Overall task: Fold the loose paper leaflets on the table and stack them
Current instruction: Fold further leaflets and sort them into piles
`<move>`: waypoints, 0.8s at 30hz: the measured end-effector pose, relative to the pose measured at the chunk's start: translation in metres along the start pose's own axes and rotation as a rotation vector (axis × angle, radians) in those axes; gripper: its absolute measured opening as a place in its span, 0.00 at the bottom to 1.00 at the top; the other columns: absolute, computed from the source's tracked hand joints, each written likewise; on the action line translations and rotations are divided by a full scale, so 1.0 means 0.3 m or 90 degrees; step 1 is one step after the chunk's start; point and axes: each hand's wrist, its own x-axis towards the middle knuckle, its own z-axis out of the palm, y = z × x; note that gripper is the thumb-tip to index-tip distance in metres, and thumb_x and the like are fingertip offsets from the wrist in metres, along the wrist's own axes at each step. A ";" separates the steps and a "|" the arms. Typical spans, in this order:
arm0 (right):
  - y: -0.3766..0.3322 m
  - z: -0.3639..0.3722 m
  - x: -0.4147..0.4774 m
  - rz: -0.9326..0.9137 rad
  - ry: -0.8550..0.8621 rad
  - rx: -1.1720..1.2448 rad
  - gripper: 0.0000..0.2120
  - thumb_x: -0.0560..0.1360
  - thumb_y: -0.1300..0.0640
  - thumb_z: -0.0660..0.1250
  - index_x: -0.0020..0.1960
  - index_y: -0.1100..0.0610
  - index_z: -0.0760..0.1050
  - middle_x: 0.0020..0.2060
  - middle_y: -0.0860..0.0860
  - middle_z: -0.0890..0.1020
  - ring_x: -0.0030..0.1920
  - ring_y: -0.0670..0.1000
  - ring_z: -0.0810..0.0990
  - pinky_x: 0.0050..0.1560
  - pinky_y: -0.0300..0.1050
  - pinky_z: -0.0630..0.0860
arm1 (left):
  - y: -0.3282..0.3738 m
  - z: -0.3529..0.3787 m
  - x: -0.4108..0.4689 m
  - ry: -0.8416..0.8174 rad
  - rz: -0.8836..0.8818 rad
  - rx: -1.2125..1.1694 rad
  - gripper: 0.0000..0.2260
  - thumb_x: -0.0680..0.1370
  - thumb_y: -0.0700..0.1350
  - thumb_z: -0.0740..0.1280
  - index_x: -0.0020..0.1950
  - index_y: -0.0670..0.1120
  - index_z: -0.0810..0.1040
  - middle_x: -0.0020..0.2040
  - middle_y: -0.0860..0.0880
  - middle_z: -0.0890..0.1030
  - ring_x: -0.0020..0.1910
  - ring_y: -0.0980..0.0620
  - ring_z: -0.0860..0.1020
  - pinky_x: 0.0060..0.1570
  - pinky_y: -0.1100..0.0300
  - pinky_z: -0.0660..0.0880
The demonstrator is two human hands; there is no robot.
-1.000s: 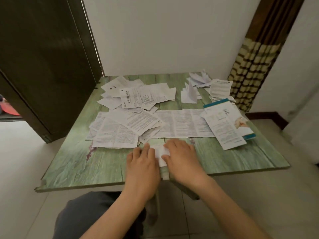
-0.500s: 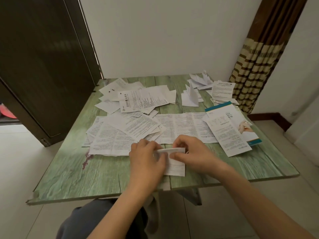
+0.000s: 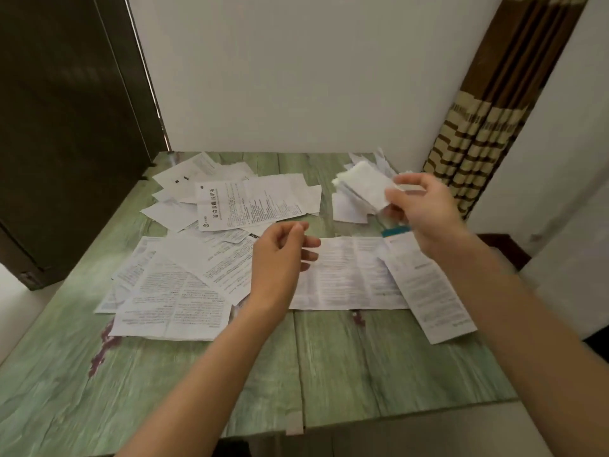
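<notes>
My right hand (image 3: 420, 209) pinches a small folded white leaflet (image 3: 365, 184) and holds it in the air over the far right of the green table (image 3: 362, 367), just above a pile of folded leaflets (image 3: 349, 209). My left hand (image 3: 280, 258) hovers over the table's middle with fingers loosely curled, holding nothing. Several loose unfolded leaflets (image 3: 171, 291) lie spread across the left half. A long printed sheet (image 3: 349, 275) stretches across the centre, and a narrow leaflet (image 3: 428, 288) lies at the right.
A dark door (image 3: 66, 127) stands at the left, a white wall behind the table, and a striped brown curtain (image 3: 478, 127) at the far right corner. A teal-edged box (image 3: 397, 230) peeks out under my right hand. The near part of the table shows bare wood.
Both hands were pressing and folding a small leaflet at the near edge. My right hand has since carried it up to the far right, and my left hand let go and lifted.
</notes>
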 end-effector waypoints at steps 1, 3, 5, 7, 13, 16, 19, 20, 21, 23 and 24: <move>-0.007 0.008 0.048 0.002 0.049 0.007 0.09 0.76 0.67 0.65 0.54 0.58 0.71 0.42 0.51 0.75 0.32 0.45 0.77 0.28 0.32 0.75 | 0.000 -0.004 -0.010 -0.003 -0.003 0.017 0.07 0.81 0.40 0.59 0.49 0.45 0.77 0.39 0.49 0.82 0.31 0.58 0.78 0.32 0.69 0.74; 0.005 0.065 0.176 0.001 0.101 -0.030 0.09 0.76 0.68 0.64 0.54 0.58 0.71 0.49 0.52 0.75 0.33 0.47 0.78 0.28 0.32 0.76 | -0.016 -0.018 0.004 -0.008 -0.008 0.030 0.08 0.80 0.39 0.59 0.47 0.45 0.78 0.38 0.49 0.82 0.30 0.60 0.77 0.30 0.70 0.73; 0.065 0.129 0.266 0.055 0.111 -0.116 0.08 0.75 0.68 0.64 0.53 0.59 0.75 0.54 0.56 0.77 0.38 0.52 0.81 0.36 0.39 0.80 | -0.020 -0.034 0.011 0.005 -0.015 0.016 0.09 0.80 0.38 0.60 0.45 0.45 0.78 0.38 0.49 0.82 0.30 0.60 0.77 0.30 0.70 0.72; 0.150 0.187 0.289 0.094 0.079 -0.314 0.10 0.74 0.65 0.65 0.54 0.61 0.78 0.55 0.57 0.80 0.49 0.58 0.81 0.46 0.47 0.79 | -0.012 -0.044 0.018 0.022 -0.017 -0.010 0.09 0.80 0.38 0.60 0.45 0.46 0.78 0.37 0.49 0.82 0.30 0.60 0.78 0.30 0.69 0.73; 0.263 0.277 0.221 -0.015 0.156 -0.726 0.13 0.78 0.53 0.63 0.60 0.57 0.75 0.65 0.58 0.68 0.65 0.58 0.66 0.64 0.51 0.65 | -0.008 -0.050 0.054 0.072 -0.042 -0.056 0.09 0.79 0.37 0.61 0.46 0.44 0.80 0.37 0.49 0.83 0.31 0.58 0.78 0.34 0.65 0.74; 0.256 0.274 0.206 -0.088 0.192 -0.627 0.11 0.78 0.55 0.63 0.59 0.55 0.75 0.62 0.56 0.71 0.63 0.56 0.66 0.63 0.48 0.65 | 0.000 -0.054 0.073 0.087 -0.052 -0.064 0.09 0.79 0.37 0.60 0.45 0.44 0.80 0.36 0.49 0.83 0.31 0.58 0.78 0.34 0.65 0.74; 0.261 0.276 0.178 -0.199 0.242 -0.560 0.09 0.77 0.61 0.62 0.55 0.57 0.77 0.56 0.55 0.74 0.59 0.55 0.69 0.59 0.45 0.66 | 0.011 -0.057 0.087 0.085 -0.052 -0.055 0.09 0.79 0.37 0.60 0.45 0.44 0.79 0.37 0.49 0.83 0.32 0.57 0.78 0.34 0.66 0.75; 0.252 0.285 0.169 -0.248 0.253 -0.541 0.08 0.76 0.63 0.63 0.53 0.58 0.78 0.54 0.55 0.75 0.57 0.55 0.70 0.56 0.45 0.67 | 0.019 -0.061 0.089 0.088 -0.050 -0.056 0.09 0.79 0.37 0.60 0.45 0.44 0.79 0.37 0.49 0.83 0.33 0.57 0.78 0.34 0.66 0.74; 0.252 0.294 0.154 -0.290 0.258 -0.526 0.07 0.74 0.65 0.64 0.50 0.59 0.79 0.51 0.56 0.77 0.54 0.56 0.71 0.54 0.44 0.67 | 0.021 -0.062 0.090 0.090 -0.054 -0.056 0.10 0.79 0.37 0.60 0.45 0.44 0.79 0.37 0.49 0.83 0.34 0.56 0.78 0.35 0.65 0.74; 0.247 0.317 0.127 -0.362 0.259 -0.500 0.08 0.70 0.70 0.67 0.44 0.60 0.80 0.46 0.57 0.78 0.48 0.57 0.74 0.48 0.44 0.68 | 0.031 -0.066 0.092 0.099 -0.064 -0.062 0.10 0.79 0.36 0.59 0.44 0.44 0.79 0.37 0.48 0.82 0.34 0.55 0.78 0.37 0.63 0.74; 0.248 0.327 0.115 -0.380 0.252 -0.484 0.08 0.68 0.71 0.68 0.42 0.60 0.79 0.44 0.56 0.78 0.47 0.57 0.75 0.47 0.45 0.69 | 0.035 -0.067 0.092 0.102 -0.073 -0.064 0.10 0.79 0.36 0.59 0.44 0.44 0.79 0.37 0.48 0.82 0.34 0.55 0.78 0.37 0.62 0.74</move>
